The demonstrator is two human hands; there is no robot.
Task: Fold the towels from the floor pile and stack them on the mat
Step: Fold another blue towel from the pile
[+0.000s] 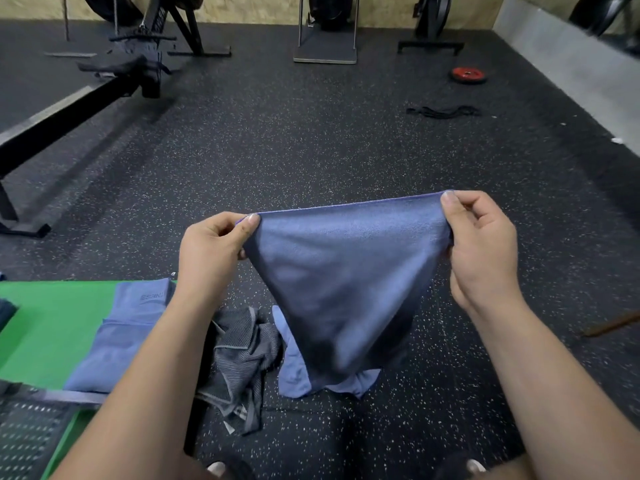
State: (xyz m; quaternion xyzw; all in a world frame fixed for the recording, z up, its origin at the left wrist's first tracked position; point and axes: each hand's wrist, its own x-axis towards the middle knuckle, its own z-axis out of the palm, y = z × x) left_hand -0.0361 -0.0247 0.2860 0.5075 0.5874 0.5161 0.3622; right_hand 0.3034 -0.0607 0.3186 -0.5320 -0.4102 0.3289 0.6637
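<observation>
A: What is lying around the person?

B: A rowing machine (69,109) is standing far left on the speckled floor (311,140). A red weight plate (468,75) and a black strap (443,112) are lying far right. Near left, a green mat (52,323) is carrying a folded towel (121,341), and a grey striped towel (242,355) is lying crumpled to its right (partly behind the left forearm).

A: And the one being handled?

B: The blue towel (346,271) is hanging between the hands. The left hand (214,251) and right hand (481,244) are each pinching a top corner, and its lower end is bunching on the floor.
</observation>
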